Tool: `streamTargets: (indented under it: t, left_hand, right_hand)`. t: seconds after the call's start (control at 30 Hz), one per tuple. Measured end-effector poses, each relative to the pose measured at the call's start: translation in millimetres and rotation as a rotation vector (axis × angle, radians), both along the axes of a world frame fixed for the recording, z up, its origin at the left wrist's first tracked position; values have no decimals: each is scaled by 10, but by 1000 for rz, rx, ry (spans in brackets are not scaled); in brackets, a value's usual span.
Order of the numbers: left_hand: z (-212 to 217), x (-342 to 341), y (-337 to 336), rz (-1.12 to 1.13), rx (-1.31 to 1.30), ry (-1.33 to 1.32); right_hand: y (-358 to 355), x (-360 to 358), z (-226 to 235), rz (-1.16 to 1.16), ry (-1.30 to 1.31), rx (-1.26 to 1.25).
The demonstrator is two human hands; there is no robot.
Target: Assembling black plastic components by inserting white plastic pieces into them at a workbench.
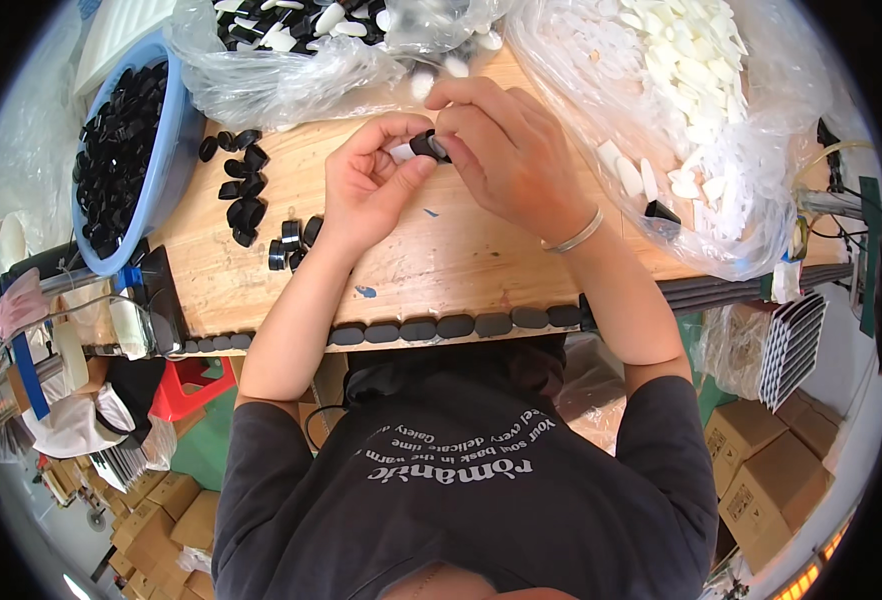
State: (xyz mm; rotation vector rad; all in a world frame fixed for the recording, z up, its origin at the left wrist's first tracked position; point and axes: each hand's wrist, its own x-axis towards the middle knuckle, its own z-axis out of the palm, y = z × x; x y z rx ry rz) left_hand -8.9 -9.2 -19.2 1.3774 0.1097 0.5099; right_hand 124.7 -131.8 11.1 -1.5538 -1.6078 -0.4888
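Above the middle of the wooden table [451, 250], my two hands meet around a small black piece [424, 145] with a white part beside it. My left hand [371, 185] pinches it between thumb and fingers from the left. From the right, the thumb and fingers of my right hand [511, 150] close on the same piece and partly hide it. Just left of my left hand, several loose black caps [246, 213] lie in a rough column. Close to my left forearm sit several shiny black round pieces [286, 245].
A blue basin [179, 160] full of black pieces stands left. At the back, a plastic bag [251, 85] holds mixed black and white pieces. To the right, another bag [731, 255] spreads under many white pieces [696, 70]. Dark padding [451, 327] lines the table's front edge.
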Motion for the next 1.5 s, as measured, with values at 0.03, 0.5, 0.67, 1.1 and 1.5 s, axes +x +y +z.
streamTargets:
  t: [0.03,0.5,0.67,1.1,1.5]
  left_hand:
    - [3,-4,5,0,0,0]
    - [-56,-10,120,-97,-136,-162]
    - [-22,11,118,-161,-127,-220]
    - [-61,11,178,-95,-226,-274]
    - [-108,24,205,-26,-632,-140]
  right_hand:
    - [-4,-13,-4,-14,41,-16]
    - [-134,205,108,-18,408,-56]
    - [-256,153,-195,-139,341,-589]
    - [-249,257,-140,-38,509,-729]
    - [-129,-36,-239,-217,399,-743]
